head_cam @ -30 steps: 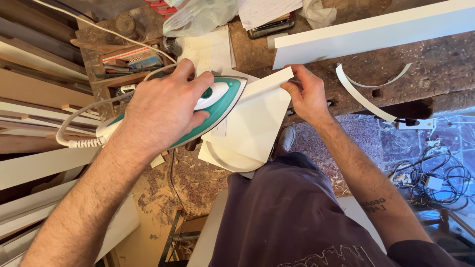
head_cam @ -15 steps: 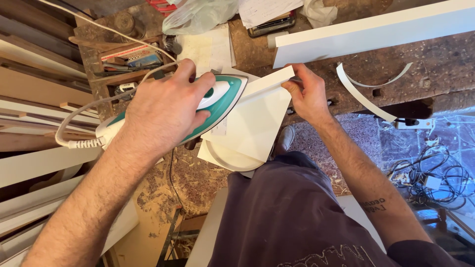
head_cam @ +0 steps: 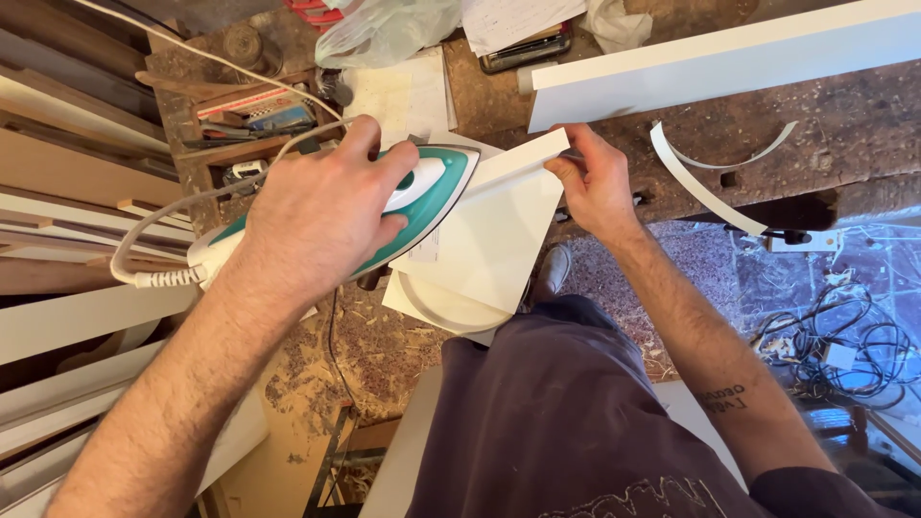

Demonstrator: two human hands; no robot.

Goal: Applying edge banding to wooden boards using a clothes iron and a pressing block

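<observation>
My left hand (head_cam: 321, 211) grips the handle of a teal and white clothes iron (head_cam: 422, 197). The iron's tip rests on the upper edge of a white board (head_cam: 489, 240) that stands tilted against the workbench. A white edge strip (head_cam: 523, 163) runs along that edge. My right hand (head_cam: 595, 182) pinches the right end of the strip and board. The iron's white cord (head_cam: 163, 235) loops off to the left.
A long white panel (head_cam: 720, 62) lies on the worn wooden workbench (head_cam: 854, 125), beside a curled offcut of white strip (head_cam: 705, 187). Tools and a plastic bag (head_cam: 384, 29) clutter the back. Stacked boards fill the left; cables (head_cam: 844, 336) and wood shavings cover the floor.
The iron has slid slightly to the right along the board's edge. My right hand stays on the strip's end.
</observation>
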